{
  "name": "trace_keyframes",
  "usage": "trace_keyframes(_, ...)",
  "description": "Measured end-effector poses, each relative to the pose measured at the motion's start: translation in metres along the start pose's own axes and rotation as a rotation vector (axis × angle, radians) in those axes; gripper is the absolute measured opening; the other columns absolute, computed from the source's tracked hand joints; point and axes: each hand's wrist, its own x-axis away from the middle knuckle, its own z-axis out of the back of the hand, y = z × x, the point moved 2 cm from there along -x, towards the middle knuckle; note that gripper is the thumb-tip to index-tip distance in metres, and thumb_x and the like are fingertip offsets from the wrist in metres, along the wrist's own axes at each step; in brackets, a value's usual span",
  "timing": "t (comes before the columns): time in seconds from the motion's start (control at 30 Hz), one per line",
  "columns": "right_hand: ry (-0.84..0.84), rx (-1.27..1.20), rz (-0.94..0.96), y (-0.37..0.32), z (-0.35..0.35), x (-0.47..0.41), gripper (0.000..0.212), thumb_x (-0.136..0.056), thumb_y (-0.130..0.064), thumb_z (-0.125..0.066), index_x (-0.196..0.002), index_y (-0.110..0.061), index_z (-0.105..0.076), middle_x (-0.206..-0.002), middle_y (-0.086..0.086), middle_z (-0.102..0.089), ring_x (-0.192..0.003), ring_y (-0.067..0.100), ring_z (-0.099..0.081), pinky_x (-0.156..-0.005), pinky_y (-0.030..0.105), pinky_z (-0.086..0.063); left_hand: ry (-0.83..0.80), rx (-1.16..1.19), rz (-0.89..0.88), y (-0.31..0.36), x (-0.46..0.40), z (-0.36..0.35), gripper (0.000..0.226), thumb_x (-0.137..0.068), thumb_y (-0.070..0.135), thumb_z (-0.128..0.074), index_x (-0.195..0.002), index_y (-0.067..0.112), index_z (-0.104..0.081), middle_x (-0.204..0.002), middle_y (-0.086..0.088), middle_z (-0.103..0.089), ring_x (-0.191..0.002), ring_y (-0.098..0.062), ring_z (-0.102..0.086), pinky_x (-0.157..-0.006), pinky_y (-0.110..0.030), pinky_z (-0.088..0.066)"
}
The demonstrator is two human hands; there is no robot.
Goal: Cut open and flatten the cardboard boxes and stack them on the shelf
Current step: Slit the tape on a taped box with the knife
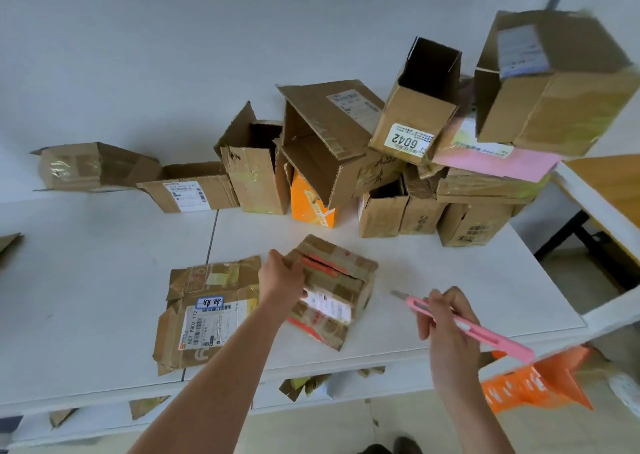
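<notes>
A small taped cardboard box (341, 280) with a white label and red tape sits near the front of the white table (450, 280). My left hand (282, 277) grips its left end, fingers curled over the edge. To the right of the box, my right hand (446, 318) holds a pink utility knife (467, 325) above the table, its blade out and pointing left, apart from the box. Left of the box lies a flattened box (204, 311) with a shipping label.
A heap of open and taped cardboard boxes (346, 148) lines the back of the table, stacked high at the right. Flattened cardboard pieces (304, 384) show on the shelf below the tabletop. An orange flattened carton (533, 384) is at lower right. Another table (609, 190) stands right.
</notes>
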Motion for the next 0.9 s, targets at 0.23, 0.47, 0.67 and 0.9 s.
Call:
trace_keyframes(0.23, 0.19, -0.25, -0.313, 0.032, -0.017, -0.019, 0.024, -0.101, -0.03, -0.05, -0.084, -0.013, -0.05, -0.06, -0.004, -0.062, -0.067, 0.016, -0.055, -0.078, 0.037, -0.048, 0.075, -0.63, -0.495, 0.007, 0.009, 0.004, 0.066, -0.09, 0.012, -0.053, -0.148, 0.024, -0.025, -0.15, -0.004, -0.025, -0.137, -0.027, -0.028, -0.111, -0.043, -0.032)
trace_keyframes(0.47, 0.166, -0.543, -0.371, 0.037, -0.019, -0.021, 0.042, -0.084, -0.053, -0.05, -0.073, -0.015, -0.063, -0.058, 0.001, -0.059, -0.061, 0.013, -0.062, -0.082, 0.033, -0.059, -0.273, -0.642, -0.569, -0.01, -0.005, -0.018, 0.06, -0.105, 0.039, -0.031, -0.157, 0.027, -0.005, -0.161, 0.012, 0.011, -0.151, -0.017, 0.011, -0.118, -0.037, 0.01)
trace_keyframes(0.67, 0.208, -0.581, -0.307, 0.043, -0.032, -0.02, 0.015, -0.088, -0.022, -0.066, -0.084, -0.011, -0.056, -0.066, 0.003, -0.063, -0.064, 0.013, -0.063, -0.087, 0.045, -0.057, -0.238, -0.723, -0.588, -0.012, -0.008, -0.018, 0.078, -0.092, 0.065, -0.038, -0.157, 0.033, -0.007, -0.164, 0.008, 0.008, -0.151, -0.015, 0.006, -0.12, -0.043, 0.005)
trace_keyframes(0.9, 0.25, -0.479, -0.273, 0.054, -0.047, -0.014, 0.02, -0.094, -0.004, -0.062, -0.08, -0.012, -0.051, -0.07, 0.002, -0.068, -0.066, 0.013, -0.067, -0.071, 0.025, -0.057, -0.362, -0.503, -0.482, -0.008, -0.004, -0.016, 0.072, -0.093, 0.046, -0.059, -0.152, 0.044, -0.018, -0.161, 0.02, 0.008, -0.148, -0.008, 0.006, -0.122, -0.05, -0.013)
